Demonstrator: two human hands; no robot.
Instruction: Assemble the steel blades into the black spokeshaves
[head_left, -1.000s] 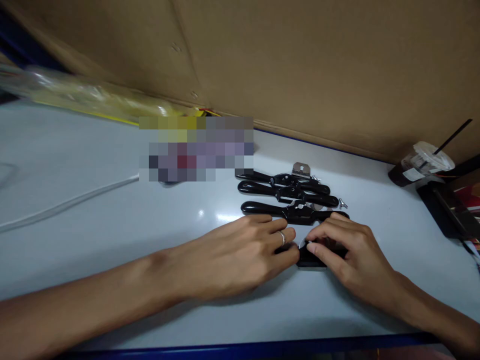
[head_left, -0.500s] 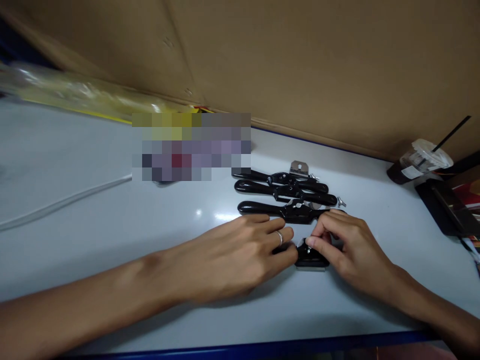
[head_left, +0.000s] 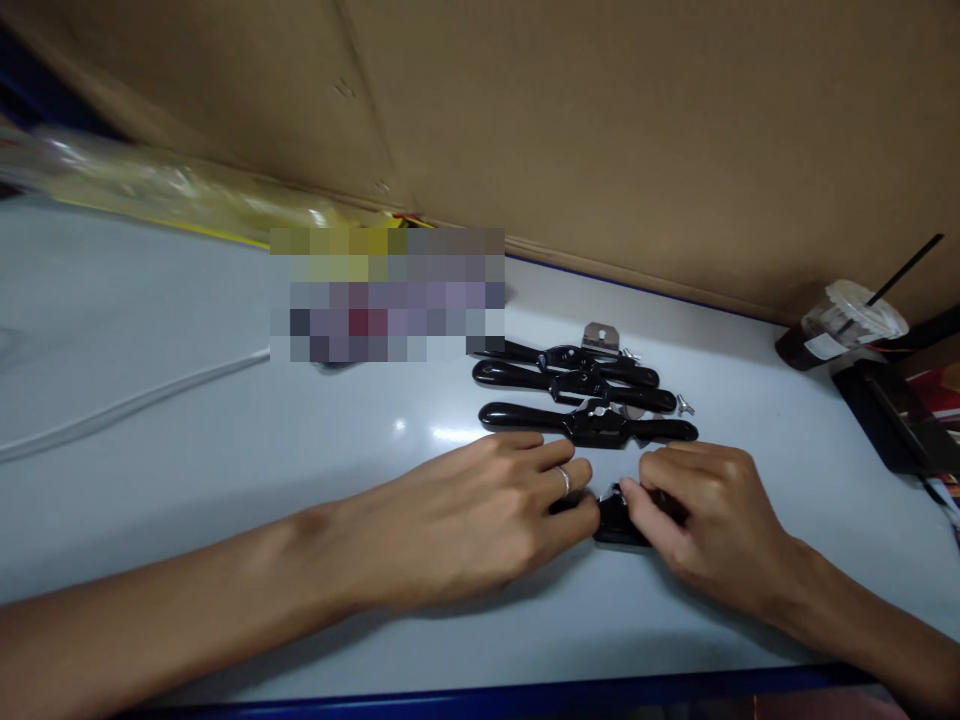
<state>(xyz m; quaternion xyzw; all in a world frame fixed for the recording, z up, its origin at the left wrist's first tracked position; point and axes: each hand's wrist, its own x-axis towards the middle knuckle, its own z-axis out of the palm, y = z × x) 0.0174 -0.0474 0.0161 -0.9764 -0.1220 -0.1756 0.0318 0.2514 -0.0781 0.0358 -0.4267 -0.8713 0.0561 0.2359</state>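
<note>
A black two-handled tool (head_left: 616,528) lies near the front of the table, its handles mostly covered by my hands. My left hand (head_left: 510,515), with a ring on one finger, is wrapped round its left handle. The fingers of my right hand (head_left: 694,505) are curled on its right side, thumb near the shiny metal at its middle. Just beyond lie three similar black tools: a near one (head_left: 600,425), a middle one (head_left: 577,382) and a far one (head_left: 566,358). A metal blade plate (head_left: 601,337) lies behind them, and a small wing screw (head_left: 685,405) sits to their right.
A lidded plastic cup (head_left: 832,325) with a dark drink and straw stands at the back right, near a black box-like object (head_left: 885,415). A white cable (head_left: 150,400) crosses the left of the table (head_left: 360,400). Yellowish plastic wrap (head_left: 187,195) lies along the cardboard wall.
My right hand has shifted slightly and closed more over the front tool's right side. The right end of the nearest back tool is now uncovered. The view has moved a little.
</note>
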